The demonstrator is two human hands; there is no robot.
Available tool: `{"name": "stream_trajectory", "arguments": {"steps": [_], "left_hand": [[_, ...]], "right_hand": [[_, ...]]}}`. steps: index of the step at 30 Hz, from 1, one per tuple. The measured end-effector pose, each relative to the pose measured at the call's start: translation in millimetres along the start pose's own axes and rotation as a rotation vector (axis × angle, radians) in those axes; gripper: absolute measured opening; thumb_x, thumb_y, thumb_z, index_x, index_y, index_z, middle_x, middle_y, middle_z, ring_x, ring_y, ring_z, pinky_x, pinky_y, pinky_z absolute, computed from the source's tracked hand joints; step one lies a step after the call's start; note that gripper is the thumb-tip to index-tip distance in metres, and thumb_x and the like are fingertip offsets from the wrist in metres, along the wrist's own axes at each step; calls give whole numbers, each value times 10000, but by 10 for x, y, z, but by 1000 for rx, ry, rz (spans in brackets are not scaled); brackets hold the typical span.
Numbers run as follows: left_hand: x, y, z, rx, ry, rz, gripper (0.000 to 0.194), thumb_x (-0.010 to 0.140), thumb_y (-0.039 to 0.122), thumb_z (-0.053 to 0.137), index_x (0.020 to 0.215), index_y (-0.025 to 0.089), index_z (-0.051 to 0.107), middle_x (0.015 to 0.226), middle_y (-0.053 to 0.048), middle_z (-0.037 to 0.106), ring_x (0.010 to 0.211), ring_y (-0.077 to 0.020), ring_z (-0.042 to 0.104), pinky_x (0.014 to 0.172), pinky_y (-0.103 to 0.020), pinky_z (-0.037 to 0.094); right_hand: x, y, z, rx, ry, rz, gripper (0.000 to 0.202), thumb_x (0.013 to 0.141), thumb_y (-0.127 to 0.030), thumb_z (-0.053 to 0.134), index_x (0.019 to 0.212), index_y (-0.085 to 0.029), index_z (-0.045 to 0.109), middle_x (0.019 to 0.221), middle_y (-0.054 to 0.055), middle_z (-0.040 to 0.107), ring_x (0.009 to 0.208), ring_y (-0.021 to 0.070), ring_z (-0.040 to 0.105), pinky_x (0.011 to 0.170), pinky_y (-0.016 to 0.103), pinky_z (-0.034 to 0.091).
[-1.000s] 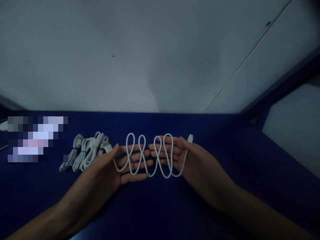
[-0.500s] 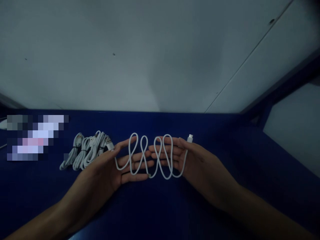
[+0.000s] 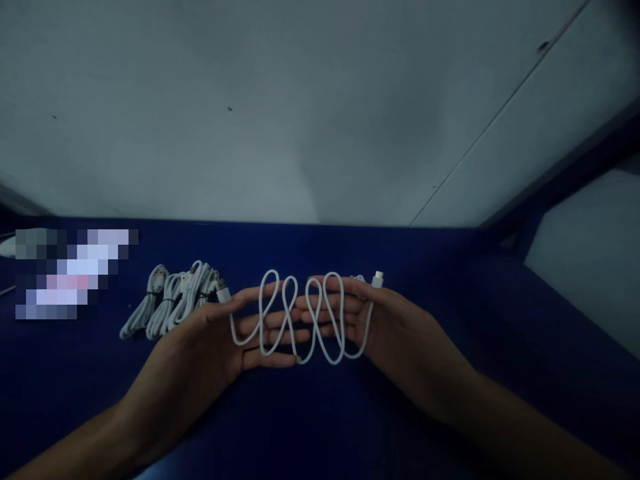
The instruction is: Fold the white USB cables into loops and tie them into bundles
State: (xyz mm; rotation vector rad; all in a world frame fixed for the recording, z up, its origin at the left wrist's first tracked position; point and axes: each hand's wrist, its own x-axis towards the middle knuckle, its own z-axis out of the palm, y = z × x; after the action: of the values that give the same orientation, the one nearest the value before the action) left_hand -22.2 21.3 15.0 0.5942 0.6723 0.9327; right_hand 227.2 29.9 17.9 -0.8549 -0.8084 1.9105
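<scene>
A white USB charging cable point(image 3: 289, 315) lies in several zigzag loops across the fingers of both hands. My left hand point(image 3: 215, 340) has its palm turned up and pins the cable near the USB-A plug point(image 3: 223, 292) with the thumb. At the other end, the thumb of my right hand point(image 3: 400, 333) presses the cable just below the smaller metal-tipped plug point(image 3: 379, 279). The fingertips of the two hands meet behind the middle loops. Just beyond my left hand, several bundled white cables point(image 3: 173, 300) rest on the blue surface, partly hidden by that hand.
A blue tabletop point(image 3: 320, 427) spreads under the hands, with a pale wall panel point(image 3: 250, 147) behind it. On the far left are a pixelated bright object point(image 3: 80, 273) and a white rounded item point(image 3: 9, 247). A blue frame post point(image 3: 560, 180) slants up at the right.
The looped cable hangs very slightly lower in the hands. Both hands keep nearly the same place and hold, and the bundled cables stay put.
</scene>
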Motion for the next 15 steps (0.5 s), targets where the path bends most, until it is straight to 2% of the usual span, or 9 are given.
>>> {"name": "stream_trajectory", "arguments": {"steps": [3, 8, 12, 15], "left_hand": [[7, -2, 0, 41, 61, -7, 417, 1110, 390, 571, 1412, 161, 744, 1381, -226, 784, 1271, -449, 749, 940, -553, 693], [5, -7, -10, 123, 152, -6, 483, 1114, 452, 587, 1549, 248, 635, 1451, -213, 748, 1292, -435, 741, 912, -552, 702], [-16, -6, 0, 208, 220, -14, 502, 1103, 483, 613, 1578, 319, 605, 1461, -182, 748, 1292, -448, 739, 889, -534, 715], [-33, 9, 39, 280, 267, 11, 473, 1109, 496, 600, 1561, 357, 622, 1518, -147, 717, 1326, -440, 721, 909, -513, 718]], "right_hand": [[-5, -7, 16, 6, -17, 7, 425, 1126, -413, 506, 1277, -131, 785, 1280, 193, 808, 1235, 336, 758, 1141, 504, 517], [-27, 6, 29, -47, -4, -5, 440, 1126, -447, 518, 1330, -137, 754, 1316, 196, 791, 1217, 340, 761, 1093, 507, 552], [-40, 90, -1, -146, 105, -69, 515, 1090, -556, 620, 1525, -280, 623, 1403, 131, 755, 1233, 327, 752, 1082, 538, 567], [-65, 164, 17, -257, 204, -151, 535, 1097, -625, 572, 1573, -383, 544, 1486, 100, 699, 1210, 315, 754, 1079, 569, 565]]}}
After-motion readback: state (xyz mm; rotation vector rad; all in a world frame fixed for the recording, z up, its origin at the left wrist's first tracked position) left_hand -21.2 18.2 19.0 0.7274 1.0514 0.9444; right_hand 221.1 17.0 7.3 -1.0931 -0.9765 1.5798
